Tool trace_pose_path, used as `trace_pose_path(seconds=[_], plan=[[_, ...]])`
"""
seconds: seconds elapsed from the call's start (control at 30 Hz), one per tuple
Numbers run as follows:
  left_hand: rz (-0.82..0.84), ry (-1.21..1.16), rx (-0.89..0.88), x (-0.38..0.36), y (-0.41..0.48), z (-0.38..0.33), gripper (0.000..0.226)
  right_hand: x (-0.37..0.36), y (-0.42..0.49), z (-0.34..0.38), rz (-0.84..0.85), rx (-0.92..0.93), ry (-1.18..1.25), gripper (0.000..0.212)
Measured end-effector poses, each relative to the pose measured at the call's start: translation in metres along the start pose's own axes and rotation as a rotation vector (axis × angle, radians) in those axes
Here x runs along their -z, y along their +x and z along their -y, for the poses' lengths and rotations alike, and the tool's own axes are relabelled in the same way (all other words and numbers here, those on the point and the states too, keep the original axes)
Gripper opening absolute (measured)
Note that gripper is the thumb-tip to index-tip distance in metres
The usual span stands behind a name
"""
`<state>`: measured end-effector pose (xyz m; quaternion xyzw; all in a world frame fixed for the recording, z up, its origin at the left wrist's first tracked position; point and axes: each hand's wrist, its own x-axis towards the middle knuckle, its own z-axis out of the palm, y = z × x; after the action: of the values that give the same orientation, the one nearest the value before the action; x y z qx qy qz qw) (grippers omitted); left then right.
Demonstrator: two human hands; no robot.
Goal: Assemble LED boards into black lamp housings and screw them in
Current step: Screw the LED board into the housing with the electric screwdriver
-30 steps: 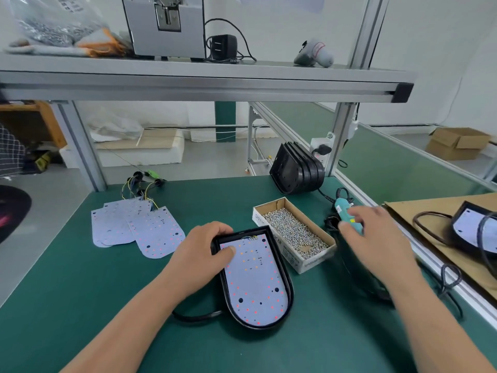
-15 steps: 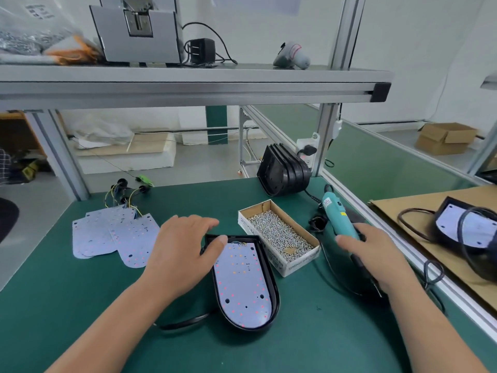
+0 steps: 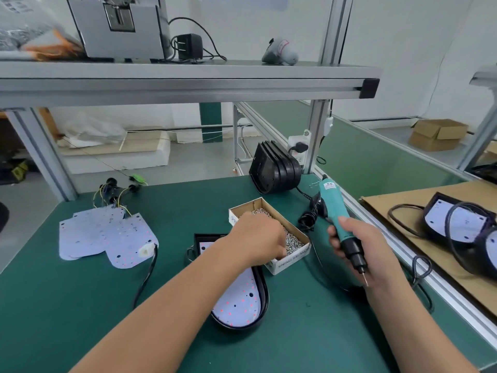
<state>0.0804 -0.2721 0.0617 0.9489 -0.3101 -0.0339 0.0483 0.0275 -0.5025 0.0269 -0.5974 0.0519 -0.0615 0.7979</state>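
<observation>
A black lamp housing point(image 3: 262, 300) lies on the green table with a white LED board point(image 3: 239, 302) seated in it; my left forearm crosses over its upper part. My left hand point(image 3: 258, 238) reaches into the cardboard box of screws point(image 3: 293, 261), fingers curled down among the screws; whether it pinches one is hidden. My right hand point(image 3: 357, 249) grips a teal electric screwdriver point(image 3: 336, 211), lifted off the table, bit pointing down and toward me. Loose LED boards point(image 3: 107, 235) lie at the left.
A stack of black housings point(image 3: 277, 170) stands at the back by the post. Wires with connectors point(image 3: 115, 189) lie behind the loose boards. The screwdriver's cable point(image 3: 306, 219) coils beside the box. Finished lamps point(image 3: 457, 224) sit on cardboard to the right. A shelf point(image 3: 188, 76) runs overhead.
My left hand left the housing and moved right into the screw box. My right hand took hold of the teal screwdriver and lifted it toward me.
</observation>
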Motion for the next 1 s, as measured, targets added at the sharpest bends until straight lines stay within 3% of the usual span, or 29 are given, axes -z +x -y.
trace_pose_path(seconds=[0.23,0.3,0.83,0.9,1.0], plan=[[0.13,-0.067,0.031,0.002,0.013,-0.002,0.004,0.004,0.005,-0.001,0.002,-0.042,0.11,0.043],[0.131,-0.126,0.021,0.002,0.012,-0.002,0.011,0.005,0.006,-0.002,0.005,-0.038,0.106,0.047],[-0.144,-0.692,0.121,0.012,-0.009,0.013,0.009,-0.005,-0.002,0.003,0.0,-0.009,0.106,0.043],[-0.195,-0.911,0.156,0.019,-0.019,0.017,0.009,-0.006,-0.004,0.003,0.003,-0.017,0.133,0.036],[-0.177,-1.505,0.243,0.028,-0.037,0.022,0.009,-0.01,-0.006,0.003,0.023,-0.044,0.175,0.025]])
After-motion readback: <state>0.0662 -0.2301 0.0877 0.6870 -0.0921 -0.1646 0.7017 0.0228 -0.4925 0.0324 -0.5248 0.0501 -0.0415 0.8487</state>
